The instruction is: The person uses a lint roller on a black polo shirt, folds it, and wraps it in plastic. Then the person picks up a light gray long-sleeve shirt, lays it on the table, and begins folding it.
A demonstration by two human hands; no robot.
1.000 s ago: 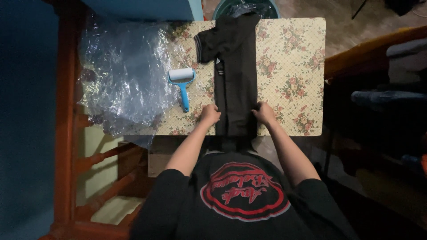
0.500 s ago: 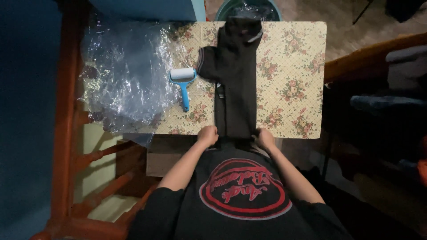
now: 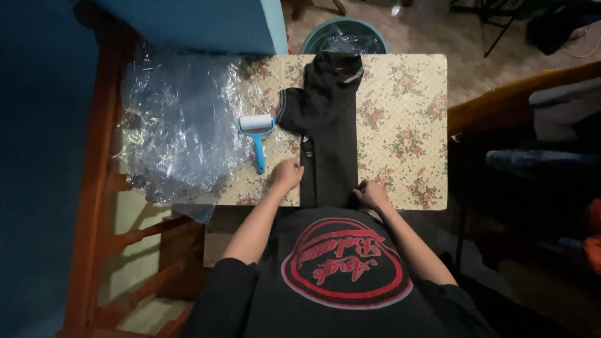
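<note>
Down on the floral tablecloth [image 3: 407, 125], one black folded garment [image 3: 328, 125] lies in a long strip from the far edge to the near edge, a grey-striped cuff poking out on its left side. The left hand [image 3: 287, 174] rests with its fingers pressed against the garment's left edge near the table's front; the right hand [image 3: 374, 194] pinches the right edge at the near end. One lint roller [image 3: 257, 139] with a white roll and blue handle lies just left of the garment, apart from it. One heap of crumpled clear plastic wrap [image 3: 181, 125] covers the table's left end. One round teal bin [image 3: 344, 37] lined with plastic stands beyond the far edge.
</note>
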